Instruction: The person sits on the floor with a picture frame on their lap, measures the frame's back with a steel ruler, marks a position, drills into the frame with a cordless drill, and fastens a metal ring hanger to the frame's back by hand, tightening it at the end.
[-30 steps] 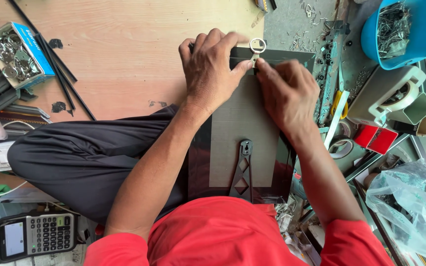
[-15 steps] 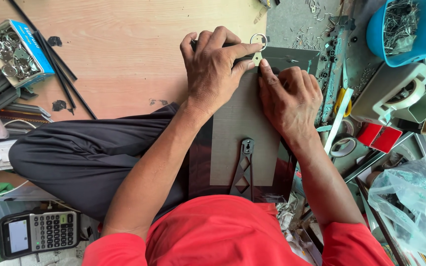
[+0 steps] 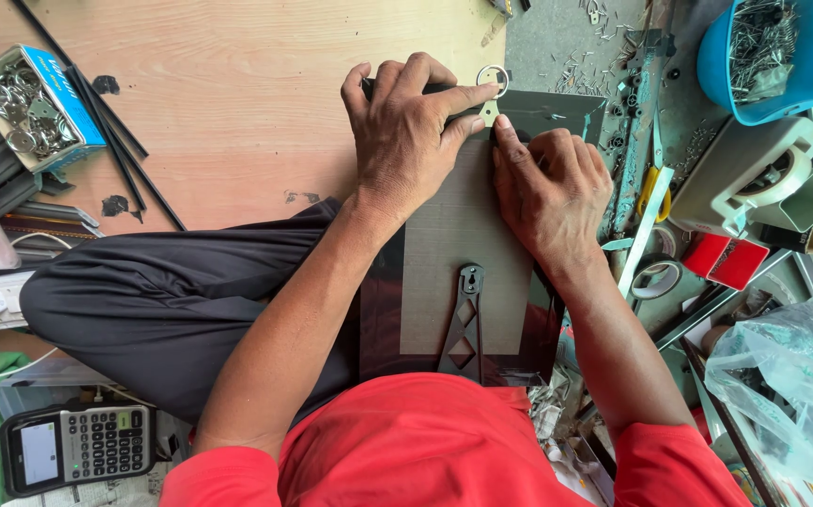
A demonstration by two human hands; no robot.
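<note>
Hanger ring [image 3: 492, 79] at the frame back's [image 3: 463, 244] far edge seems small, stiff, slippery; my left hand [image 3: 406, 141] presses it flat, right hand [image 3: 547, 188] fingertips pinching its tab.

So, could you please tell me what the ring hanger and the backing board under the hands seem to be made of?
Ring hanger: probably plated metal, silvery and shiny. Backing board: likely hardboard or card, matte grey-brown and flat, inside a glossy dark frame.
</note>
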